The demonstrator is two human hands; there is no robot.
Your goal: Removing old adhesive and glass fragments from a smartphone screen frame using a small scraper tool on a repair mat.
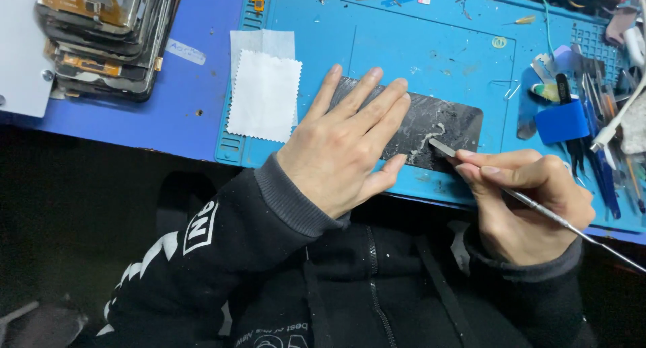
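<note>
- Black hooded sweatshirt [336,287] with white sleeve print fills the near edge; both cuffs lead up to the hands.
- Left hand [343,146]: flat, palm down, fingers extended and slightly spread, gripping nothing. It presses on the left part of a dark phone screen panel [444,122], covering that end.
- Phone screen panel: lies flat on the blue silicone work mat [431,45], long side running away from the left hand toward the right hand. Its exposed surface carries greyish smears and a curled strip of adhesive residue [431,136].
- Right hand [528,200]: fingers curled closed in a pen-style pinch around a thin metal spudger [538,210]. Handle runs back past the wrist toward lower right.
- Spudger's flat tip [441,146] touches the panel near its near edge, just beside the residue strip, between the left thumb and the right fingertips.
- Beyond the left hand's knuckles, to its left: white cloth wipe [264,95] with pinked edges, on the mat edge, overlapping a paler sheet.
- Far left of that: stack of dismantled phone screens [108,38] on the blue tabletop.
- Beyond the right hand, to its right: blue holder [562,122], tweezers and slim tools [599,132], white cable [622,116].
</note>
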